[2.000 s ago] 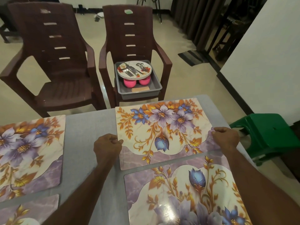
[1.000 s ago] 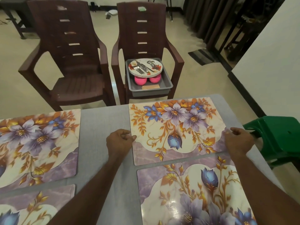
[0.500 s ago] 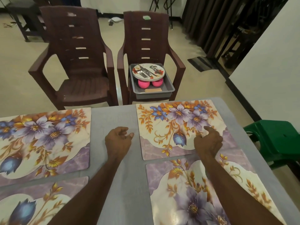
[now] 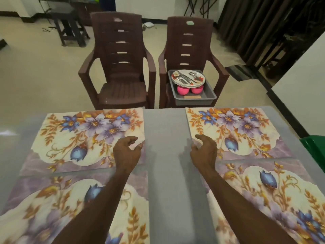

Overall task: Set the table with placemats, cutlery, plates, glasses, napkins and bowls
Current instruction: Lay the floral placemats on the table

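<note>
Placemats are lying in two pairs on the grey desk (image 4: 163, 155), both hands hovering between them.

Far left placemat (image 4: 84, 138) and far right placemat (image 4: 233, 131) are sitting at the far edge, with the near left placemat (image 4: 44, 205) and near right placemat (image 4: 274, 194) just beside them toward the person. The left hand (image 4: 125, 152) is hanging over the right edge of the far left placemat, its grip loose and holding nothing, fingers lightly curled. The right hand (image 4: 204, 149) is doing likewise at the left edge of the far right placemat, grip relaxed and empty. Beyond the desk a grey tray (image 4: 209, 98) is resting on the right brown chair (image 4: 190, 48), carrying stacked plates (image 4: 198, 81) with cutlery (image 4: 184, 78) on top and pink bowls (image 4: 182, 89) beneath; the left brown chair (image 4: 119, 67) is standing beside it.
</note>
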